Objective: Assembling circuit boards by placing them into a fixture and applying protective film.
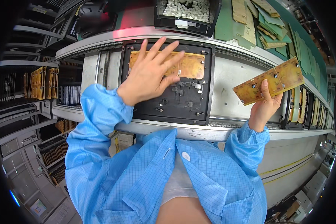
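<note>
A black fixture tray (145,111) lies on the metal conveyor in front of me. In its upper half sits a long orange-brown circuit board (192,67). My left hand (149,71) is over that board with its fingers spread, covering the board's left and middle parts; whether the palm presses on it I cannot tell. The lower half of the tray shows dark cutouts and small clips. To the right, my right hand (266,104) grips a second circuit board (270,80), thumb on its face, held tilted above the conveyor.
Behind the conveyor stands a black bin (184,23) of small white parts. Green and tan sheets (265,22) are heaped at the far right. More boards in trays (298,104) line the conveyor's right end. Racks with upright boards (41,82) stand at the left.
</note>
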A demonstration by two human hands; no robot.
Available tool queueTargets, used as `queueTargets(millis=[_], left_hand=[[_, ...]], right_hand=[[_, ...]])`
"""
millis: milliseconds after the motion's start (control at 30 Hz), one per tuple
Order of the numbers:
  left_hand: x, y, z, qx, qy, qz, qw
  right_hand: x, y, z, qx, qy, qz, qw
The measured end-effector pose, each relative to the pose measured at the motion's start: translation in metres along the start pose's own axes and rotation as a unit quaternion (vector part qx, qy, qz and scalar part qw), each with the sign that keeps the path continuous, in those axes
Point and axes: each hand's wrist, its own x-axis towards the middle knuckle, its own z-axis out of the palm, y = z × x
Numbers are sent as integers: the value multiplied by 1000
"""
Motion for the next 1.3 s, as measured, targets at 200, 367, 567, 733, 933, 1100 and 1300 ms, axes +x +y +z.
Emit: queueTargets(millis=[200,367,567,733,933,1100,1300], left_hand=[[-32,3,11,-29,-70,-59,995],[-11,13,-16,-172,-38,-69,982],[-10,14,-32,-418,152,-109,889],[-52,-41,-49,-373,50,-181,908],[-82,-50,-19,-397,-15,-236,887],[-85,-43,-21,-331,10,-201,922],[-90,-33,-23,-189,5,-155,970]], right_hand=[[0,0,-1,97,-16,48,994],[-33,-20,22,193,-104,121,968],[-66,-16,44,331,-233,226,886],[-47,-25,39,-73,-306,109,943],[-61,1,45,-315,-422,-59,848],[-63,4,44,-354,-417,-89,832],[-74,-1,47,-446,-413,-150,780]])
